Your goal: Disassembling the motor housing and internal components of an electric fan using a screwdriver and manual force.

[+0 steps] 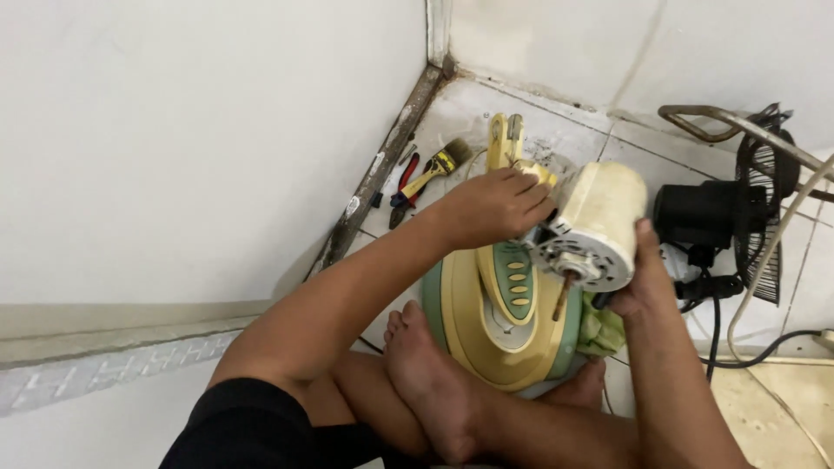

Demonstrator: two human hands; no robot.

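A cream fan motor housing with a metal front plate and a rusty shaft sits above a yellow and green fan base with oval buttons. My left hand rests fingers closed on the neck joint beside the motor. My right hand grips the motor housing from the right side. My bare feet press against the base on the tiled floor.
A paintbrush and red-handled pliers lie by the wall corner. A black fan motor with a dark wire grille stands at right, with a metal tube frame and cables. A green cloth lies under the motor.
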